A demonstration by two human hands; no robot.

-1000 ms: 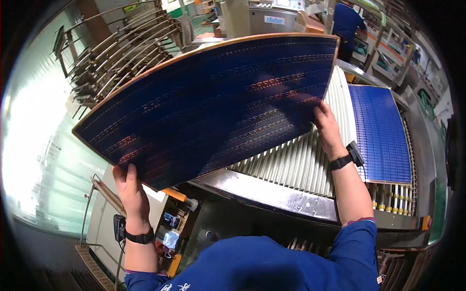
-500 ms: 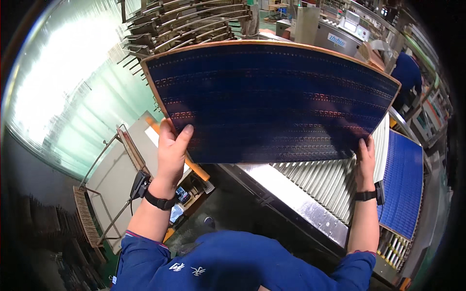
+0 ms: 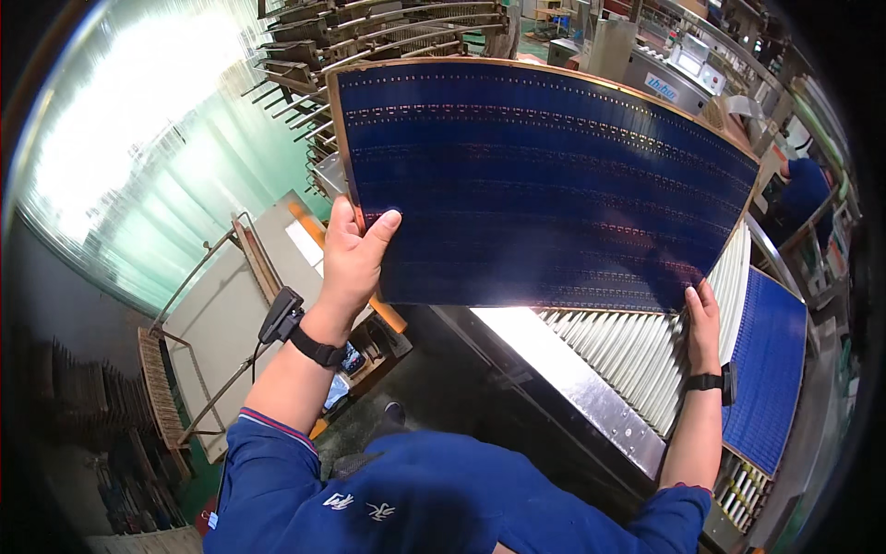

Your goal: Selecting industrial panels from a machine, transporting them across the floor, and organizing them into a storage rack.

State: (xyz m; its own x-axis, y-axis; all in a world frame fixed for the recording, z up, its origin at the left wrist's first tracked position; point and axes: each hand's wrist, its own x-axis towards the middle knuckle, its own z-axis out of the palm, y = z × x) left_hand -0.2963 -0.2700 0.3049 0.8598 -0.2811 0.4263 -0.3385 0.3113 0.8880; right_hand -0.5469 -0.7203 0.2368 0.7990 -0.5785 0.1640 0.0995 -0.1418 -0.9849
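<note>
Workshop rm., bright on L, dim at lower L.
Translucent pale-green sheeting (image 3: 217, 198) at far L, w/ strong white glare (image 3: 138, 92) over its upper pt. Metal rack (image 3: 388, 42) w/ many rods, top ctr.-L. Pale grey surface (image 3: 226, 295) below sheeting; sm. wooden shelf unit (image 3: 389, 358) nr. it, bits inside. Dark floor (image 3: 457, 392) betw. shelf unit & roller conveyor (image 3: 614, 360), which has shiny metal side rail (image 3: 581, 388). Grey machine (image 3: 641, 76) w/ pale ctrl. box (image 3: 690, 57), upper R. Dark stacks (image 3: 83, 379) at lower L, too dim to ID.
</note>
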